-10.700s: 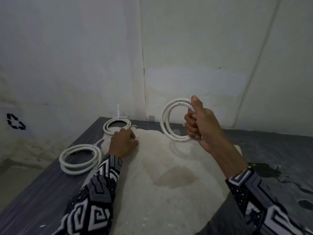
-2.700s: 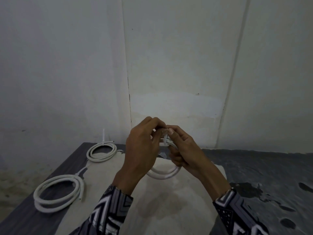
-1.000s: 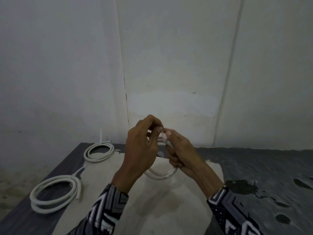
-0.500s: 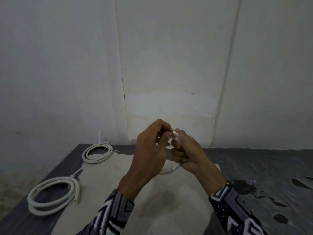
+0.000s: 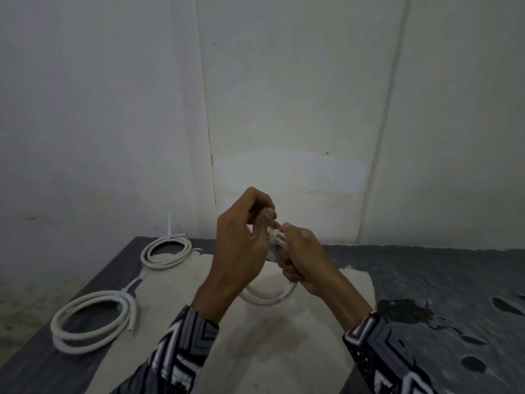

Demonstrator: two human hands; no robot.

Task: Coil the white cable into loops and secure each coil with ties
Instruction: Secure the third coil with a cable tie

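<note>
I hold a small coil of white cable [image 5: 265, 297] in the air above a beige cloth [image 5: 272, 345]. My right hand [image 5: 301, 260] grips the top of the coil with curled fingers. My left hand [image 5: 241, 245] pinches a white tie [image 5: 273, 234] at the top of the coil, thumb against fingers. Most of the coil's upper part is hidden behind both hands. Two other white coils lie on the table at left: a large one [image 5: 93, 319] near the front and a smaller one [image 5: 166, 251] at the back, each with a tie sticking out.
The dark grey table [image 5: 440, 280] stands against a white wall corner [image 5: 210, 137]. Its left edge runs diagonally past the two coils. Dark wet-looking patches mark the table's right side [image 5: 403, 311].
Both hands have stayed together at the top of the coil and shifted slightly right and down. The left hand's fingers keep working the tie. The coils on the table have not moved.
</note>
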